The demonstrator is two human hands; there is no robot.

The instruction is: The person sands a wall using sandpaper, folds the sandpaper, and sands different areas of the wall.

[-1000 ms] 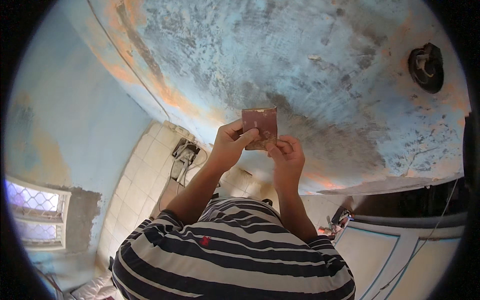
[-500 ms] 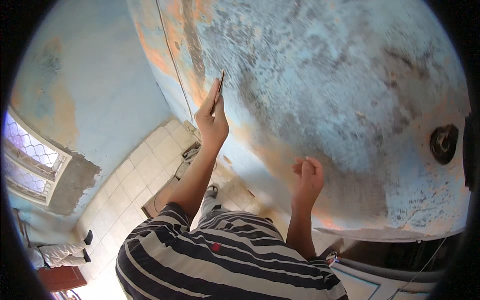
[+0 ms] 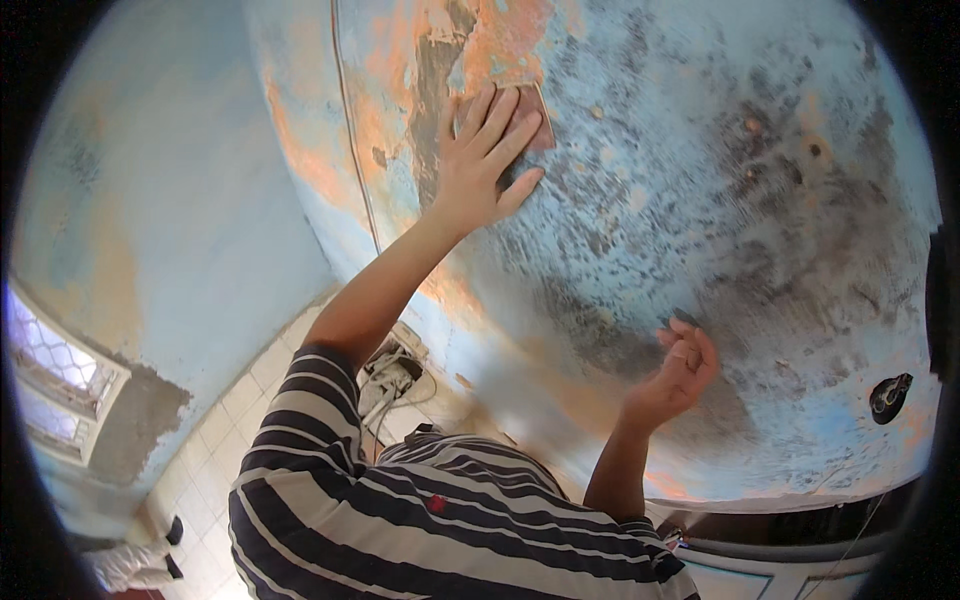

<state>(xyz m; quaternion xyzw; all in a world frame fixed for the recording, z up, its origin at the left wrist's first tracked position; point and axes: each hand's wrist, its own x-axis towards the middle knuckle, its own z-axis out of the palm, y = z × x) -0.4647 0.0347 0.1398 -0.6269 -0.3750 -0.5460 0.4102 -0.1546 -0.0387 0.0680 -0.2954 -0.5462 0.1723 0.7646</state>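
A person in a striped shirt (image 3: 440,540) holds the left hand (image 3: 480,165) flat against a patchy blue wall (image 3: 640,195), fingers spread over a reddish-brown sheet (image 3: 544,125). The sheet lies between palm and wall, its right side showing past the fingers, just beside a grey vertical strip (image 3: 430,130) of bare plaster. Nothing pinches it; the open fingers seem to spread pressure across it and keep it from slipping. The right hand (image 3: 682,370) hangs lower, fingers loosely curled, no object visible in it; whether it touches the wall I cannot tell from here, but it looks held clear of the left arm, perhaps for balance. A thin cable (image 3: 350,140) runs down the wall left of the sheet, while a dark recess with pale wires (image 3: 889,398) sits well apart, far right.
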